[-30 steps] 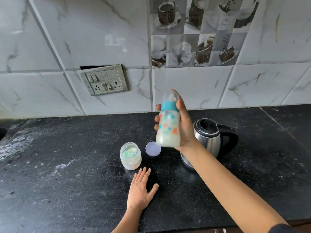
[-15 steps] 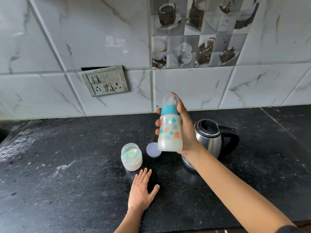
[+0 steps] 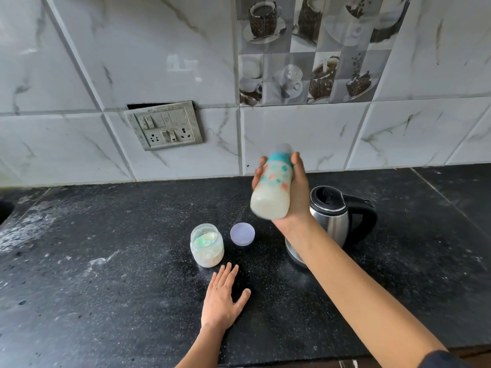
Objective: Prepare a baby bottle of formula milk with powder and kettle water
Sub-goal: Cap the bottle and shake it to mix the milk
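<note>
One cam only, head-worn, wide-angle. Sits above the near edge of the black speckled stone desk [image 3: 106,301], faces forward and down toward the white marble-tiled wall [image 3: 292,134]. Close in: desk fills lower half, wall upper half.

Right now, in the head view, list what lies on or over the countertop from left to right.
powder jar → purple lid → baby bottle, gripped by the right hand → kettle. The left hand, nearer, spans jar and lid, so it is left out.
</note>
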